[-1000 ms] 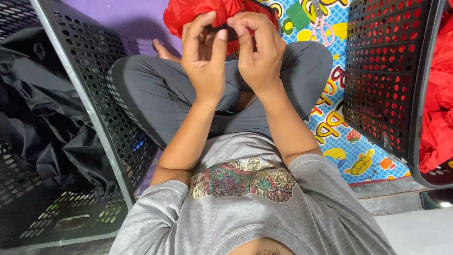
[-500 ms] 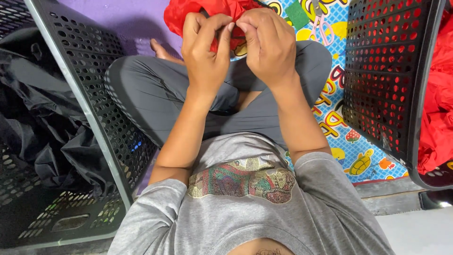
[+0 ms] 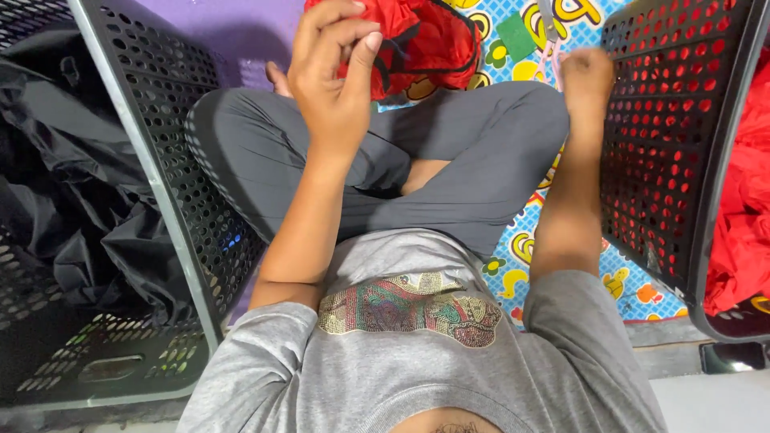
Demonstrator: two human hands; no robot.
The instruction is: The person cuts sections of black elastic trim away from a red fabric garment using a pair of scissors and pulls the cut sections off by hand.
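Head view, person seated cross-legged on a patterned play mat [image 3: 513, 265].

Left hand [image 3: 333, 76]: raised over the lap, fingers and thumb pinched closed on a fold of the red cloth item [image 3: 425, 40]. This item has a dark trim band and sits bunched toward the mat's far edge, above the knees, partly cut off by the frame top.

Right hand [image 3: 587, 76]: apart from the cloth, just beside the near wall of the right black basket [image 3: 666, 144]. Motion-blurred; fingers look curled, but whether they grip anything cannot be told.

Right basket holds red fabric [image 3: 742, 200] (visible through the perforations as well). Left black basket [image 3: 160, 184] holds dark garments [image 3: 64, 200] and stands against the left knee.
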